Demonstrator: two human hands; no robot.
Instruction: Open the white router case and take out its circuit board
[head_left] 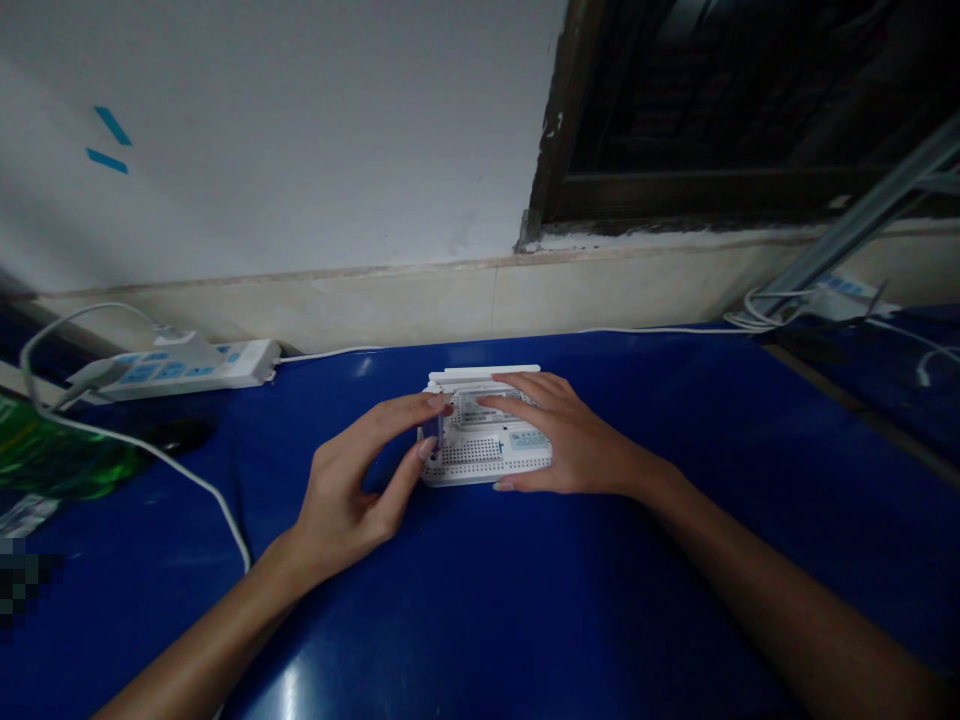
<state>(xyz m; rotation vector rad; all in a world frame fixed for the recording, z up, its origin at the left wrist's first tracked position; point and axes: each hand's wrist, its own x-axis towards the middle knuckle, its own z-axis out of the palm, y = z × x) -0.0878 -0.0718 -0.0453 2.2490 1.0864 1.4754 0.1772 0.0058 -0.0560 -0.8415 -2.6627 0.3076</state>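
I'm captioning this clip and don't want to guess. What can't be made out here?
Head view: print on the label of the white perforated panel, too small and blurred.
Head view: part of the purple piece, hidden by the left hand.
Head view: part of the panel's right end, covered by the right hand.
Head view: the green thing, cut off by the left edge.

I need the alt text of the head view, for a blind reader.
A person's right hand holds the right side of a white perforated device on a blue table, while the left hand pinches a purple piece at the device's left end. A white power strip lies farther left, near the wall.
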